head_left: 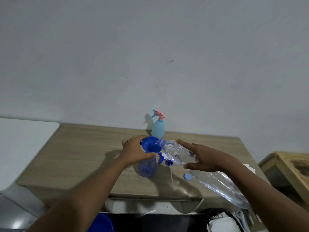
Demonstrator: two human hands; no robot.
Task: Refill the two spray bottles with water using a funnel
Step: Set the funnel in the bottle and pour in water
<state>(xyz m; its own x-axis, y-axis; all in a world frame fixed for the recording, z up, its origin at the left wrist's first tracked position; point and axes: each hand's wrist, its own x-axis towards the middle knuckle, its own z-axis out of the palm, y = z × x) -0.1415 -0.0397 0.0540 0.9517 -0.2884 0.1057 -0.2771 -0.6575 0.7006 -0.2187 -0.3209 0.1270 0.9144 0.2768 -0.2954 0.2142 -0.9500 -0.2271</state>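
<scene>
The funnel is steadied on the bottle by closed left fingers; the tilted water bottle is gripped by right fingers for pouring.

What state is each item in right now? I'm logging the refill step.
blue funnel: seated in the bottle's neck, steadied by left hand.
dark blue spray bottle: upright, head off.
spray head: lying on the table.
clear water bottle: uncapped, tipped into the funnel, held by right hand.
bottle cap: off, on the table.
light blue spray bottle: upright, head on.
</scene>
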